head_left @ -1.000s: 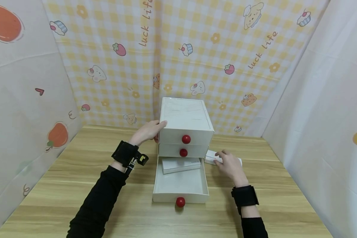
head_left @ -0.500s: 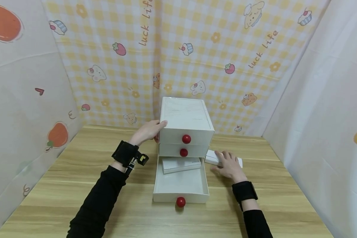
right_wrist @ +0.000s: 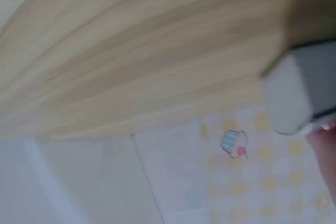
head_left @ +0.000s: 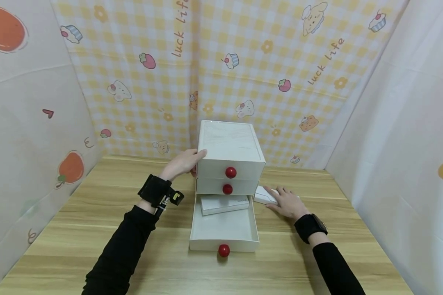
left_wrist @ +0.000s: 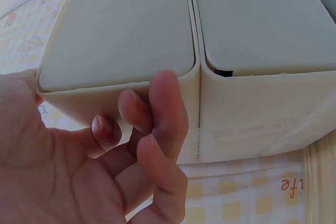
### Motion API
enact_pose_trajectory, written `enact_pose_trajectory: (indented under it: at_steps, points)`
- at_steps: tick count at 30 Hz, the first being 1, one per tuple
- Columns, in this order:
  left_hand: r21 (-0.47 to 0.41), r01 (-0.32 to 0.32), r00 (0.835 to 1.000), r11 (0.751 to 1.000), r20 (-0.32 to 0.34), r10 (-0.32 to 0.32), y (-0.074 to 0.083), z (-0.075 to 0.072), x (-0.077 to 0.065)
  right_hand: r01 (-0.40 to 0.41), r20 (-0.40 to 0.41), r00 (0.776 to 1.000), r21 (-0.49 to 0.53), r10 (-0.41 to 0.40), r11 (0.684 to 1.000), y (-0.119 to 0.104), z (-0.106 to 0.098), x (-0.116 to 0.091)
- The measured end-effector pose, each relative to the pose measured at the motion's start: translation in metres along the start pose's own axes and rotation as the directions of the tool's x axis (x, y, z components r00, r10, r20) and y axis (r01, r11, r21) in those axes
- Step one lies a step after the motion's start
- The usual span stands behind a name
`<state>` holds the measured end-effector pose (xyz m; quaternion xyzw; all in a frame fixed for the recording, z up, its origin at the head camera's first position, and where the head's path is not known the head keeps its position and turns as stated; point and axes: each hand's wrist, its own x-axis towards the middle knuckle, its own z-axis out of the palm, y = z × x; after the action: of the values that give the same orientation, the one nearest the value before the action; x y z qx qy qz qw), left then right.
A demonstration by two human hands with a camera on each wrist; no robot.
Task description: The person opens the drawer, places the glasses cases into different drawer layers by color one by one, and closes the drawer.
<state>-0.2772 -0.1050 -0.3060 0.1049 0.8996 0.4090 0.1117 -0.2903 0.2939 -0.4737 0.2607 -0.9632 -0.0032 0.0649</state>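
A white three-drawer cabinet [head_left: 230, 141] with red knobs stands mid-table in the head view. Its bottom drawer [head_left: 223, 229] is pulled out, with a flat white box [head_left: 225, 205] lying slantwise toward its back. My left hand [head_left: 182, 163] holds the cabinet's upper left edge, thumb on top; the left wrist view shows its curled fingers [left_wrist: 167, 103] against the side wall. Right of the cabinet, my right hand [head_left: 289, 205] spans a second white box [head_left: 263, 196], fingers over it and thumb at the near side. In the blurred right wrist view only that box's end [right_wrist: 286, 95] and part of a finger show.
The wooden table [head_left: 162, 262] runs around the cabinet. Behind it hangs a yellow checked curtain [head_left: 221, 82]; white curtains close off both sides. The open drawer's red knob [head_left: 224, 250] juts toward the front.
My right hand has shifted slightly right along the loose white box, its wrist swinging right and the fingers settling over the box. The left hand, cabinet and drawer stay put.
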Motion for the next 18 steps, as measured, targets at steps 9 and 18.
enact_pose_trajectory:
  at_steps: [9, 18]
  points:
    - [0.006, -0.002, 1.0, 1.0, 0.003, 0.002, -0.0018, -0.0001, 0.0004, 0.068, -0.068, 0.995, -0.051, -0.071, 0.996, 0.0094, 0.0079, 0.0036]
    - [0.016, -0.008, 1.0, 1.0, 0.0, 0.008, -0.0007, 0.0, 0.0007, 0.011, -0.099, 0.995, 0.045, -0.006, 0.999, 0.0058, 0.0062, 0.0084]
